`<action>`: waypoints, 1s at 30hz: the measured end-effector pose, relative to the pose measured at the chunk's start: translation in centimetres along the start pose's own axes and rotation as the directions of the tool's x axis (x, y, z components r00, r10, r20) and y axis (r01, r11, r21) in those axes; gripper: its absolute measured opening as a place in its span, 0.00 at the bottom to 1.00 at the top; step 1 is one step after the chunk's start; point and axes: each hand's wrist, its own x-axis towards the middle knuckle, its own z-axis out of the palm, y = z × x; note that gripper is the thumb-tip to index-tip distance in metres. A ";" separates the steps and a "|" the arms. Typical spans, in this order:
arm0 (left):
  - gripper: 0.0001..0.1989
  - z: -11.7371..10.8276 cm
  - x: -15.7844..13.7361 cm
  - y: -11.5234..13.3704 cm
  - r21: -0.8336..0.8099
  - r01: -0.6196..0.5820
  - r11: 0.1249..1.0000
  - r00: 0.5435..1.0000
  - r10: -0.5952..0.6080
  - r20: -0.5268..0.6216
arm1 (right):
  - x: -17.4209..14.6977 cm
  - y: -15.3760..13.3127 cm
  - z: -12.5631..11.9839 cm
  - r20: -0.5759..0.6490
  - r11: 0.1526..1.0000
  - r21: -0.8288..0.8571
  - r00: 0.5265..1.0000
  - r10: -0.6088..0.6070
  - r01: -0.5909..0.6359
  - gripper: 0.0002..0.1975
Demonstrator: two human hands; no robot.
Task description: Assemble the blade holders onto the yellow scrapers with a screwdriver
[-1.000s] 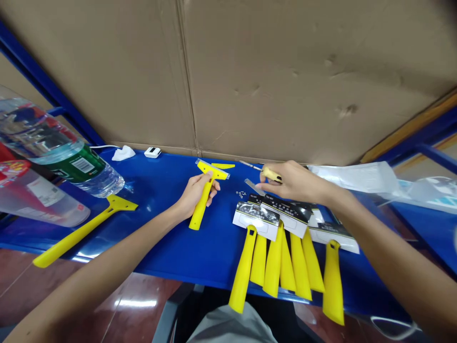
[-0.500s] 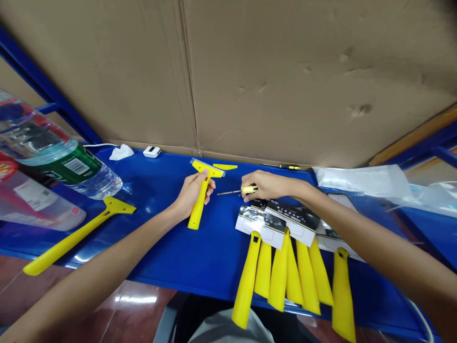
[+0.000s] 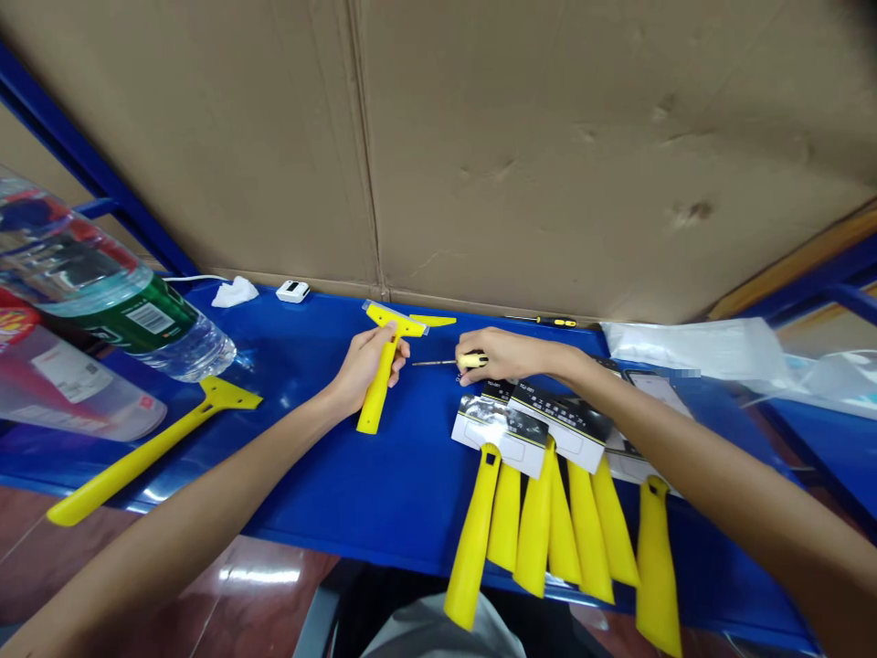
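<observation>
Closed round the neck of a yellow scraper point(image 3: 376, 395) is my left hand point(image 3: 366, 364); the scraper's head points away from me with a clear strip along its edge. My right hand point(image 3: 503, 355) grips a screwdriver point(image 3: 472, 361) by its pale yellow handle, its thin shaft pointing left toward the scraper, apart from it. Behind the scraper's head lies a flat yellow piece point(image 3: 438, 321). Below my right hand, several yellow scrapers point(image 3: 472, 539) with black-and-white cards point(image 3: 499, 434) lie side by side, handles toward me.
At left stand a water bottle point(image 3: 147, 315) and a plastic jug point(image 3: 89, 388), with another yellow scraper point(image 3: 143, 448) before them. A second screwdriver point(image 3: 558, 321), a white bag point(image 3: 685, 345), a phone point(image 3: 658, 388), a small white device point(image 3: 292, 291) and a crumpled tissue point(image 3: 234, 291) lie on the blue table point(image 3: 329, 493).
Both hands have shifted slightly: the left one a little left and up with the scraper, the right one a little left with the screwdriver. Everything else stays in place.
</observation>
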 end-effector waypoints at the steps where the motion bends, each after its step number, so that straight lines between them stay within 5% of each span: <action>1: 0.20 0.0 0.0 0.1 0.002 0.002 1.000 1.000 -0.002 -0.004 | 0.1 0.1 0.0 -0.006 1.000 -0.005 1.000 0.013 -0.013 0.13; 16: 0.20 0.2 0.0 0.5 -0.005 0.031 1.000 0.999 -0.031 -0.015 | 0.9 0.0 0.2 0.010 0.998 -0.053 1.000 -0.022 0.023 0.12; 23: 0.20 0.2 0.0 1.0 -0.009 0.089 0.996 0.996 -0.089 0.014 | -0.1 -0.9 -0.6 -0.231 0.997 -0.063 0.971 -0.059 0.046 0.13; 30: 0.25 0.6 -0.6 0.5 0.095 0.224 0.970 0.946 -0.239 0.217 | -0.4 -2.5 -0.8 -0.528 0.981 -0.106 0.827 -0.194 0.162 0.06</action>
